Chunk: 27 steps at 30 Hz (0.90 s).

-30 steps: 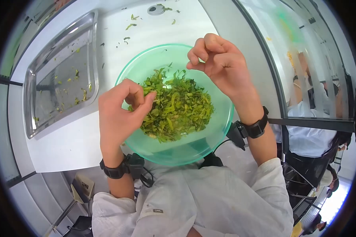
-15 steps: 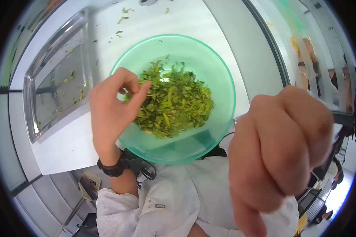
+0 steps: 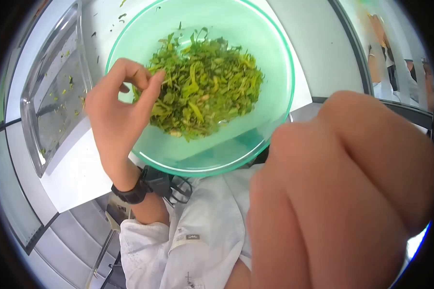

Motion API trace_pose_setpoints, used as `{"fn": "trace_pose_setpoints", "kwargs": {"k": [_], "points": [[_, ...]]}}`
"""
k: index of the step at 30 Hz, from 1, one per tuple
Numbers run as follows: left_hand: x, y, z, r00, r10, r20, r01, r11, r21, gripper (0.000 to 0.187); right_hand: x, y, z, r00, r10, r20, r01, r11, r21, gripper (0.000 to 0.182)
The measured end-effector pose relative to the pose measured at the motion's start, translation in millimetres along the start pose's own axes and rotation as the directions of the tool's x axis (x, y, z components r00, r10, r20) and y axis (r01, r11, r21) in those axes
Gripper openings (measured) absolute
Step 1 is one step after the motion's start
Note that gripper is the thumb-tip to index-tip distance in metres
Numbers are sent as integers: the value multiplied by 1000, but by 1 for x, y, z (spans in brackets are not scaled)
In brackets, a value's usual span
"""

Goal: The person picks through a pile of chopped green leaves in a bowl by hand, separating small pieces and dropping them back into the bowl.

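Note:
A pale green see-through bowl (image 3: 285, 91) holds a heap of chopped green leaves (image 3: 202, 86), with some yellow-green bits among them. Over the bowl's left side is my left hand (image 3: 123, 103), its thumb and forefinger pinched together beside the leaves. Whatever may be between those fingertips is too small to make out. Very large and near the camera, my right hand (image 3: 342, 188) is raised with its fingers curled. The back of that hand hides its fingertips and anything in them.
A clear rectangular tray (image 3: 29, 111) with scattered green bits lies left of the bowl. Both rest on a white table (image 3: 77, 176), where small leaf scraps lie near the far side. Partly visible people (image 3: 378, 53) appear beyond the glass at upper right.
My right hand has come closer to the camera and fills more of the view. The bowl and tray sit higher and further left as the view shifts. My left hand stays pinched.

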State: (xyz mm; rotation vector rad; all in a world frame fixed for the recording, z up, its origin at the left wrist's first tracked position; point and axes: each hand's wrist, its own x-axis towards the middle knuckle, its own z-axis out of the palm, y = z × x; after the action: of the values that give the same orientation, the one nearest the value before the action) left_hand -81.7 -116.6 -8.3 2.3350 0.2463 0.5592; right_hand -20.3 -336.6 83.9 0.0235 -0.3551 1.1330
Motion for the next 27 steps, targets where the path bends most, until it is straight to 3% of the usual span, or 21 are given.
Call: {"fn": "trace_pose_setpoints", "kwargs": {"k": [1, 8, 10, 12, 16, 18, 20, 22, 23, 25, 27], "points": [[1, -2, 2, 996, 82, -24, -80, 995, 57, 24, 2, 4, -2, 1000, -6, 3, 5, 1000, 30, 42], [10, -2, -10, 996, 92, 10, -92, 995, 23, 23, -8, 20, 6, 999, -48, 15, 43, 970, 238, 46], [11, -5, -11, 995, 93, 34, -94, 995, 40, 24, -6, 32, 23, 981, -162, -107, 186, 941, 282, 48], [7, -5, -9, 996, 88, 13, -88, 996, 21, 25, -14, 15, 15, 993, 97, 72, -114, 948, 296, 48], [6, -5, -9, 993, 115, 6, -115, 990, 78, 25, -15, 24, 22, 1000, 3, -25, 7, 920, 392, 45], [9, -6, -8, 993, 117, -20, -116, 991, 74, 25, -8, 25, 15, 999, -38, 17, 27, 889, 457, 40], [7, -5, -8, 993, 116, -10, -115, 991, 67, 25, -13, 11, 8, 992, 26, 124, -76, 906, 415, 31], [8, -4, -12, 995, 99, 24, -101, 988, 113, 25, -2, 25, -8, 918, -148, 369, -41, 887, 459, 27], [6, -3, -11, 996, 80, 25, -82, 993, 86, 25, -8, 27, -3, 925, -158, 347, -25, 883, 468, 27], [5, -2, -10, 998, 55, 43, -57, 998, 41, 24, -30, 35, 26, 877, -463, 127, 86, 411, 908, 31], [7, -6, -8, 996, 92, 15, -93, 995, 32, 25, -49, 38, 57, 802, -568, -183, 65, -222, 973, 34]]}}
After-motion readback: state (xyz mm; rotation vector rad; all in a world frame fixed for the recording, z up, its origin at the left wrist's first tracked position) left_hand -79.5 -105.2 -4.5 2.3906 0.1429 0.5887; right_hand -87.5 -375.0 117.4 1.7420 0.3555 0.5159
